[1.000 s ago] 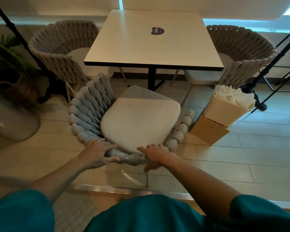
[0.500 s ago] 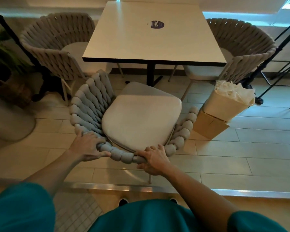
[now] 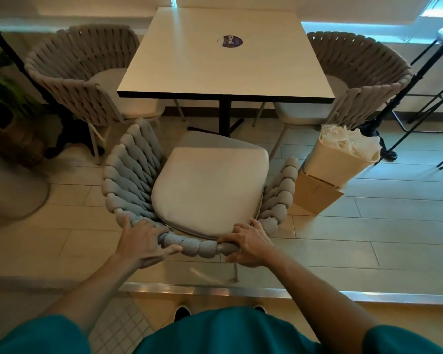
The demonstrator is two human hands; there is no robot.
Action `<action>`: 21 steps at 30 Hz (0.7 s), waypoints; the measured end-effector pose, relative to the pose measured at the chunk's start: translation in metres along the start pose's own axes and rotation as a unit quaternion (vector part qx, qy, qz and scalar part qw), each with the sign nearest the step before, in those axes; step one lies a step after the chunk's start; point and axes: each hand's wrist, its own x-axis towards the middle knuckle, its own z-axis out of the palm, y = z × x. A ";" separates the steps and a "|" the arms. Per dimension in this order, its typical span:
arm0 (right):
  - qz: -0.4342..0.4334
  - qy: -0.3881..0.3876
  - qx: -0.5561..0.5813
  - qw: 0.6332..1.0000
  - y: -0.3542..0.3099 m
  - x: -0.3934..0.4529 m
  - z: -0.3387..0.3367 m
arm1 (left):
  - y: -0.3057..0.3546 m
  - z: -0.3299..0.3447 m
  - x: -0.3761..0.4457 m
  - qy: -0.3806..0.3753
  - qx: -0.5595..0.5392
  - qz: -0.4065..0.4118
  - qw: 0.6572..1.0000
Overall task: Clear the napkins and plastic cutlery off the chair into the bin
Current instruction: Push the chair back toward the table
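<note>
A grey woven chair point(image 3: 128, 175) with a pale seat cushion point(image 3: 210, 185) stands in front of me, facing the table. Nothing lies on the cushion. My left hand point(image 3: 145, 242) grips the padded back rim on the left. My right hand point(image 3: 248, 245) grips the same rim on the right, fingers curled over it. A cream bin point(image 3: 335, 162) with a clear liner and white crumpled paper inside stands tilted to the right of the chair, on a cardboard box point(image 3: 317, 195).
A white square table point(image 3: 225, 60) on a black pedestal stands beyond the chair, with two more woven chairs point(image 3: 69, 80) point(image 3: 363, 77) at its sides. A plant basket point(image 3: 13, 139) is at the left. Black stand legs point(image 3: 384, 118) rise at the right. A metal floor strip point(image 3: 215, 290) crosses near my feet.
Both hands keep hold of the chair's back rim. The chair has shifted forward toward the table and turned a little straighter to it.
</note>
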 end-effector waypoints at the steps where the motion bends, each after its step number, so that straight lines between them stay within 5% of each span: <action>1: -0.001 -0.005 -0.002 1.000 0.006 -0.002 0.000 | 0.007 0.001 -0.002 0.002 -0.007 -0.004 1.000; 13: 0.082 -0.107 -0.045 0.990 0.054 -0.029 -0.016 | 0.098 0.003 -0.017 -0.005 -0.017 -0.035 0.999; 21: 0.175 -0.004 0.012 0.984 0.028 -0.053 0.013 | 0.040 -0.008 -0.003 -0.060 -0.054 -0.001 0.997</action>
